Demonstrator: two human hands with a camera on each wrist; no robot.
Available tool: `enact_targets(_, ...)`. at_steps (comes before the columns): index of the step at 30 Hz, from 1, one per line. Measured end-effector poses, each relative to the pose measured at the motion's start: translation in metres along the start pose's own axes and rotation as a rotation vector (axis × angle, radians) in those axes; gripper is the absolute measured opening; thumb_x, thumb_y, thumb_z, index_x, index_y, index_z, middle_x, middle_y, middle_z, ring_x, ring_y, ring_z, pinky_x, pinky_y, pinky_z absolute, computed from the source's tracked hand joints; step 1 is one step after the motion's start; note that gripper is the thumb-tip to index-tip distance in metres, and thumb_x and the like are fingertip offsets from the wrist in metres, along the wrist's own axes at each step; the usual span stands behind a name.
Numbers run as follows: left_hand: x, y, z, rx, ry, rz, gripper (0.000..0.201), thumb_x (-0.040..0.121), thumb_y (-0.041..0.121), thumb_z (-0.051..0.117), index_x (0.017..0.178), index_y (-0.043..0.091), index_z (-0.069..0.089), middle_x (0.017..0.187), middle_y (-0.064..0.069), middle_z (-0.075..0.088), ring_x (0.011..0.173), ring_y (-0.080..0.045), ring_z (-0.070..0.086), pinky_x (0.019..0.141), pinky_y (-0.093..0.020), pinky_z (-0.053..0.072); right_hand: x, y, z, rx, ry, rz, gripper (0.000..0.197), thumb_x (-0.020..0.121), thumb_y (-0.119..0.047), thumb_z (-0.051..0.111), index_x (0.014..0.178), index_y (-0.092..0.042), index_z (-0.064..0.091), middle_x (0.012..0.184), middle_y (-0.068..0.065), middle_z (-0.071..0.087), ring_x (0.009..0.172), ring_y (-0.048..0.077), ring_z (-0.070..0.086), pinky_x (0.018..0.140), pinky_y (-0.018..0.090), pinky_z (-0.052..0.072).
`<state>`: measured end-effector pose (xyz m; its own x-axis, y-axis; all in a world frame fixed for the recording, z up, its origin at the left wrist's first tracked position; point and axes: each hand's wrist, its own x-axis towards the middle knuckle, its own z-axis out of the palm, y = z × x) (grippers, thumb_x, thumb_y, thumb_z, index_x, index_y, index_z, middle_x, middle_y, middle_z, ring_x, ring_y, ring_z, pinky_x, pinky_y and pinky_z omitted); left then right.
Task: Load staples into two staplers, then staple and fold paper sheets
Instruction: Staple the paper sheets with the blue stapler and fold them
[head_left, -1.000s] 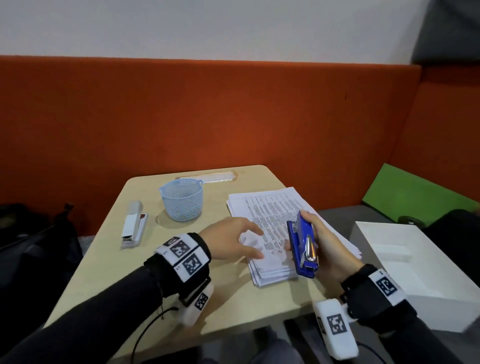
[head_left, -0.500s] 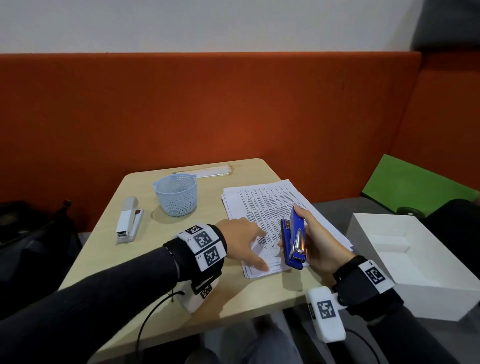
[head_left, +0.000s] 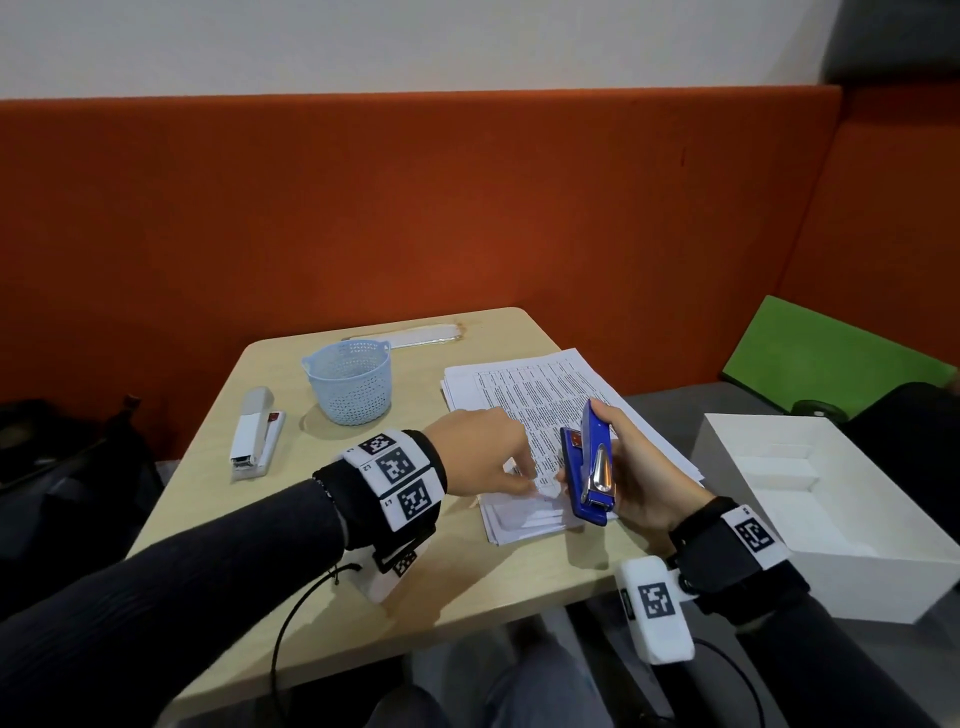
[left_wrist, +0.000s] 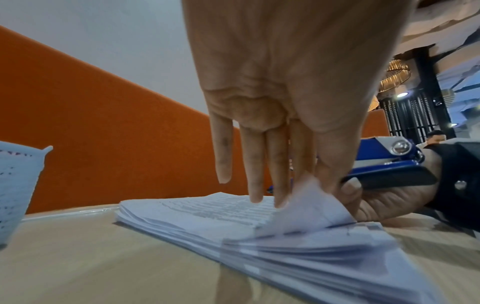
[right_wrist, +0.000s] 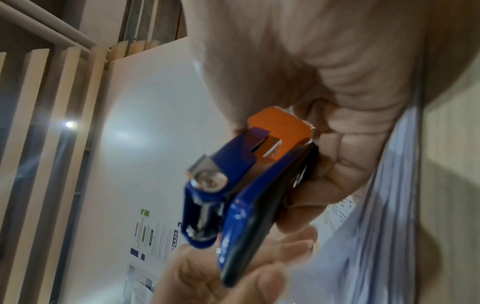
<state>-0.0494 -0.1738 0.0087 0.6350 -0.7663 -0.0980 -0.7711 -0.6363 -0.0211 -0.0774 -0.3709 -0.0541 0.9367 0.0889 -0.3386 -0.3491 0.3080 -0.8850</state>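
Observation:
A stack of printed paper sheets (head_left: 540, 410) (left_wrist: 233, 222) lies on the right half of the table. My left hand (head_left: 488, 457) (left_wrist: 285, 144) pinches the near corner of the top sheet (left_wrist: 311, 207) between thumb and fingers and lifts it off the stack. My right hand (head_left: 639, 478) grips a blue stapler (head_left: 589, 467) (right_wrist: 233, 197), held on its side just above the stack's near right edge, beside the lifted corner. A white stapler (head_left: 254, 434) lies alone at the table's left side.
A light blue perforated basket (head_left: 350, 379) stands behind the left hand. A clear flat strip (head_left: 410, 335) lies at the table's far edge (head_left: 363, 332). A white open box (head_left: 810, 514) sits to the right of the table. Orange seat backs surround the table.
My left hand went from lying flat on the stack to pinching and raising the top sheet's near corner. The right hand with the blue stapler stayed beside it.

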Motion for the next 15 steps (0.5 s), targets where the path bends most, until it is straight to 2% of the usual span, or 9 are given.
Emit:
enact_targets(3, 0.0003, 0.0017, -0.0041, 0.043, 0.026, 0.024, 0.026, 0.096, 0.028, 0.052, 0.112, 0.024, 0.072, 0.110, 0.008, 0.073, 0.098, -0.017, 0.065, 0.075, -0.032, 0.052, 0.0009, -0.0007, -0.0012, 0.009, -0.006, 0.005, 0.078, 0.085, -0.062, 0.054, 0.130, 0.003, 0.053, 0.085, 0.017, 0.068, 0.069, 0.024, 0.069, 0.070, 0.035, 0.056)
enact_targets(10, 0.0061, 0.0012, -0.0031, 0.064, 0.098, -0.005, 0.021, 0.090, 0.040, 0.062, 0.100, 0.026, 0.074, 0.098, 0.007, 0.074, 0.094, -0.015, 0.065, 0.069, -0.027, 0.046, -0.0012, 0.0001, -0.0039, 0.069, -0.036, -0.018, 0.066, 0.087, -0.060, 0.052, 0.124, -0.007, 0.058, 0.084, 0.015, 0.069, 0.068, 0.024, 0.069, 0.065, 0.033, 0.059)
enact_targets(15, 0.0070, -0.0056, 0.0013, -0.010, 0.235, -0.062, 0.021, 0.083, 0.047, 0.068, 0.091, 0.028, 0.073, 0.093, 0.011, 0.072, 0.090, -0.011, 0.064, 0.063, -0.025, 0.042, -0.0028, 0.0003, -0.0030, 0.081, -0.040, -0.033, 0.062, 0.087, -0.059, 0.052, 0.118, -0.006, 0.060, 0.084, 0.014, 0.070, 0.068, 0.024, 0.069, 0.065, 0.032, 0.060)
